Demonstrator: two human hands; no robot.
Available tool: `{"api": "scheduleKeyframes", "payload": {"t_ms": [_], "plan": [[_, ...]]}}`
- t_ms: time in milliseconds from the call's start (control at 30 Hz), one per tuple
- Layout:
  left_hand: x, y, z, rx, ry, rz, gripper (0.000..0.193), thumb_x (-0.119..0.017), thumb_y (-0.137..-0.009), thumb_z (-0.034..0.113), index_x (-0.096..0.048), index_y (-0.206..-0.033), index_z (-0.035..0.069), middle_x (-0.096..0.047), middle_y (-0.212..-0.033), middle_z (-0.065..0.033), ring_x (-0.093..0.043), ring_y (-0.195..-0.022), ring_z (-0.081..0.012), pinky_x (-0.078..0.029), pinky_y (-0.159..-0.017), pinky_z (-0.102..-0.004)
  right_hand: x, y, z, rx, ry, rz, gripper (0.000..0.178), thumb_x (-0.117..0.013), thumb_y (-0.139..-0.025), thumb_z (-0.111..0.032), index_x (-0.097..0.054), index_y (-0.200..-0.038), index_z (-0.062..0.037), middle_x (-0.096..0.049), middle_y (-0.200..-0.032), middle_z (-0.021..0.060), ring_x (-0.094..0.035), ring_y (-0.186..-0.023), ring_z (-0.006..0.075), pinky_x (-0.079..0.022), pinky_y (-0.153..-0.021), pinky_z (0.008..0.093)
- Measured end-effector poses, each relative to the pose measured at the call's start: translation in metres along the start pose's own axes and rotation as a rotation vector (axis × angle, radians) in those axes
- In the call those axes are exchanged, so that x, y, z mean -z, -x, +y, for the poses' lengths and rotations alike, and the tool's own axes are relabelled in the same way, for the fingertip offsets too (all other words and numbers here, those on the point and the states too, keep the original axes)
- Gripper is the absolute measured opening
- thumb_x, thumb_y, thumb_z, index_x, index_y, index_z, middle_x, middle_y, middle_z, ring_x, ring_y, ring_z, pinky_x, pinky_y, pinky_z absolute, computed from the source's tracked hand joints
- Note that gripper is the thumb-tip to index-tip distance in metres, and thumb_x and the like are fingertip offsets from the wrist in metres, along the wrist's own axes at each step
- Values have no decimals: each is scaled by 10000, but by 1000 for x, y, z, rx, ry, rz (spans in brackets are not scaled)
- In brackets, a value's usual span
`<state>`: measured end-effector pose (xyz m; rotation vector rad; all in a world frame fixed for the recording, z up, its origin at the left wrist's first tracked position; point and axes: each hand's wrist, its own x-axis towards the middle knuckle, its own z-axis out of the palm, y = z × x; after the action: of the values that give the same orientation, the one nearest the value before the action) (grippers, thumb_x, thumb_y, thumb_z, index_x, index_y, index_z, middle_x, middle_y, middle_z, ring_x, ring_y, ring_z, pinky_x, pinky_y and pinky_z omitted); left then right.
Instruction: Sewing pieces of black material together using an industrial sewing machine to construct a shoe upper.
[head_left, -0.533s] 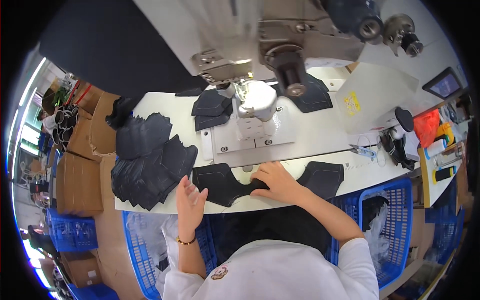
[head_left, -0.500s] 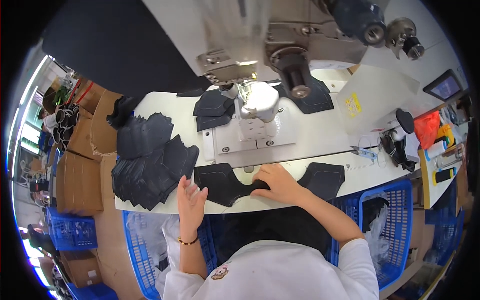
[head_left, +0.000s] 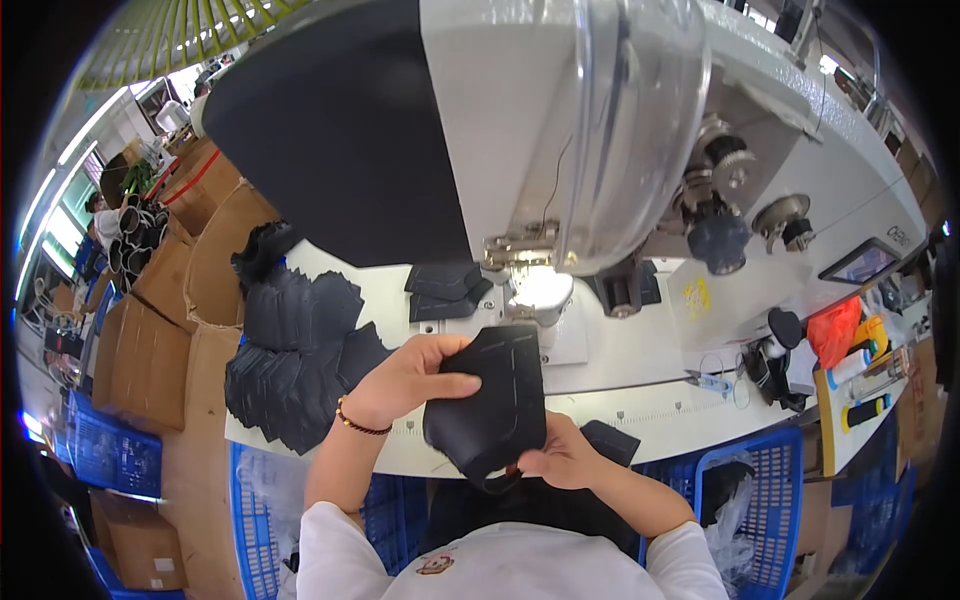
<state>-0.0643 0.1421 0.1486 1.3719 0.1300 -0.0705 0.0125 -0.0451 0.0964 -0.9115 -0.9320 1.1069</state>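
Note:
Over the front edge of the white table [head_left: 385,435], a black fabric piece [head_left: 490,405] with pale stitch lines is raised and bent in my hands. My left hand [head_left: 410,385] pinches its upper left side, thumb on the face toward me. Its lower right corner is gripped by my right hand [head_left: 563,458], whose fingers are partly hidden behind it. A black flap [head_left: 612,442] shows to the right of that hand; I cannot tell whether it belongs to the same piece. Beyond the fabric stands a sewing machine [head_left: 515,80], its lamp glowing near the needle.
Left on the table lies a heap of black pieces [head_left: 290,345]. Several more pieces [head_left: 440,290] lie beside the needle plate. At right are snips [head_left: 710,381] and thread spools [head_left: 866,411]. Blue baskets [head_left: 780,500] stand below the table edge; cardboard boxes [head_left: 145,350] are at left.
The black piece was lying flat on the table under my right hand. Now it is lifted and bent, and my left hand, open before, has taken hold. The view has tilted upward.

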Motion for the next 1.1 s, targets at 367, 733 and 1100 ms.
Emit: {"api": "scheduleKeyframes", "payload": {"t_ms": [367, 733, 1100], "plan": [[5, -46, 18, 9, -399, 178, 263, -519, -780, 242, -576, -820, -11, -550, -670, 19, -459, -580, -20, -390, -533, -173, 12, -27, -18, -245, -310, 161, 336, -372, -850, -268, -477, -887, 49, -567, -733, 140, -583, -639, 186, -486, -543, 245], [-8, -42, 37, 37, -217, 169, 257, -412, -799, 73, -484, -1028, -18, -487, -1081, -72, -420, -1011, -147, -285, -881, -242, 9, -30, 1, -140, -327, 243, 399, -356, -852, -296, -510, -831, 71, -576, -699, 147, -580, -631, 175, -476, -538, 233], [7, -58, 18, -244, -275, 47, 267, -411, -803, 85, -478, -1040, -18, -488, -1078, -70, -423, -1005, -143, -282, -883, -240, 6, -34, -7, -66, -276, 271, 354, -347, -858, -248, -498, -861, 72, -566, -709, 125, -577, -615, 167, -483, -516, 237]]}}
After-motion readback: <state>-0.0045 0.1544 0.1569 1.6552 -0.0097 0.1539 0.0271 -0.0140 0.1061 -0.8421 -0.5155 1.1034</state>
